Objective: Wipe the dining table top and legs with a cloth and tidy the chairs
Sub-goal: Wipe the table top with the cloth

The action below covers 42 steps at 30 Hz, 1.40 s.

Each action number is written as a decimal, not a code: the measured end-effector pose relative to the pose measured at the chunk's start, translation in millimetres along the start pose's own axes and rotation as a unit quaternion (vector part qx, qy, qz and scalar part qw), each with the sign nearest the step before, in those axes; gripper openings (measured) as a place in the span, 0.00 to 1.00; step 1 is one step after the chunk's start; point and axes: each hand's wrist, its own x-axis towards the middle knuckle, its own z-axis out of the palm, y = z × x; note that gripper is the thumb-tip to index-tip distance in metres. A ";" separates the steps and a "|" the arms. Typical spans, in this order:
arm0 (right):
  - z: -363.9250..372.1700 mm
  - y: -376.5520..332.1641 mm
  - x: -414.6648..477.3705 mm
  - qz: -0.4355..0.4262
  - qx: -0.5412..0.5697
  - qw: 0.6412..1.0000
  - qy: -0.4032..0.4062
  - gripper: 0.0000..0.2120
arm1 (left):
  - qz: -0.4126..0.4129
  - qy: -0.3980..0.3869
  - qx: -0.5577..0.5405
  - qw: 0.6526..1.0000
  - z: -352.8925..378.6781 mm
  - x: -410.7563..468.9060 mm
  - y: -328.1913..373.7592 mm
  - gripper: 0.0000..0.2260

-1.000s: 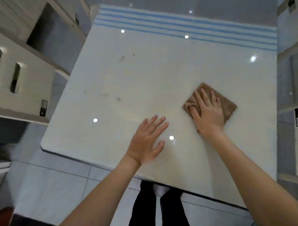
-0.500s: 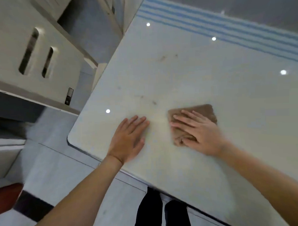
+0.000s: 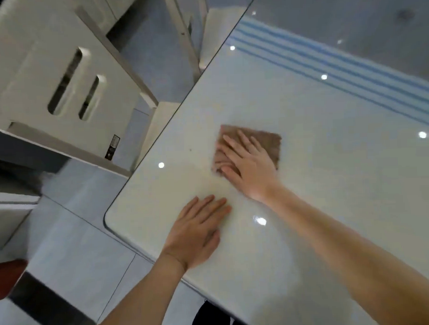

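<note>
The glossy white table top (image 3: 330,170) has blue stripes along its far side and fills the right of the view. A brown cloth (image 3: 268,142) lies flat on it near the left edge. My right hand (image 3: 247,163) presses down on the cloth with fingers spread. My left hand (image 3: 199,232) rests flat on the bare table close to the near left corner, holding nothing. A small dark speck shows on the surface left of the cloth.
A white chair (image 3: 59,77) with two slots in its back stands left of the table, and another chair (image 3: 187,34) sits further back. Pale floor tiles (image 3: 72,240) lie below, with a dark strip and a red object at the lower left.
My right hand has slid the cloth leftward across the table and then further from me. The view has swung left and closer. My left hand stays flat near the corner.
</note>
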 end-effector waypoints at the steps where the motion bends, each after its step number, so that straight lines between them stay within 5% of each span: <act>1: -1.2 2.5 -25.6 -0.039 -0.010 0.999 -0.022 0.26 | -0.002 -0.001 -0.003 1.000 -0.5 0.3 0.4 0.24; 5: -27.4 75.0 -95.7 -0.076 0.005 0.996 -0.052 0.25 | -0.017 0.000 -0.017 1.000 1.4 1.2 0.1 0.24; 10: -47.2 175.3 -36.3 0.204 -0.004 0.978 0.046 0.30 | -0.019 -0.008 -0.028 0.999 4.7 0.0 -0.8 0.25; 14: -48.5 154.1 98.3 0.346 0.020 0.935 0.072 0.32 | -0.009 -0.004 -0.019 1.000 3.3 1.5 -0.3 0.24; 17: -27.7 65.2 177.0 0.249 0.033 0.966 0.055 0.28 | -0.011 -0.007 -0.012 1.000 1.9 1.0 -0.5 0.25; 21: 9.4 -55.8 152.6 -0.042 0.028 0.998 0.029 0.27 | -0.014 -0.023 0.006 1.000 0.1 1.4 -1.7 0.26; 25: 8.3 -33.3 46.3 -0.206 0.023 0.977 -0.045 0.28 | -0.007 -0.010 0.011 1.000 1.4 1.1 -1.3 0.26; 28: -15.7 57.8 18.2 -0.145 -0.001 0.989 -0.042 0.28 | -0.008 0.003 -0.006 1.000 1.8 2.1 -1.0 0.25; 31: -42.9 149.2 47.5 0.059 -0.012 0.998 0.017 0.30 | -0.009 0.003 -0.013 1.000 4.6 0.8 0.3 0.25; 36: -49.3 156.1 164.0 0.350 0.015 0.931 0.101 0.34 | -0.016 0.009 -0.016 1.000 1.5 4.0 0.3 0.25; 38: -36.4 94.0 198.4 0.326 0.030 0.942 0.080 0.31 | -0.020 0.011 -0.015 1.000 0.8 3.0 1.6 0.24; 42: 12.3 -64.7 178.5 0.053 0.043 0.995 0.072 0.26 | -0.025 0.004 0.004 1.000 1.9 2.4 0.3 0.23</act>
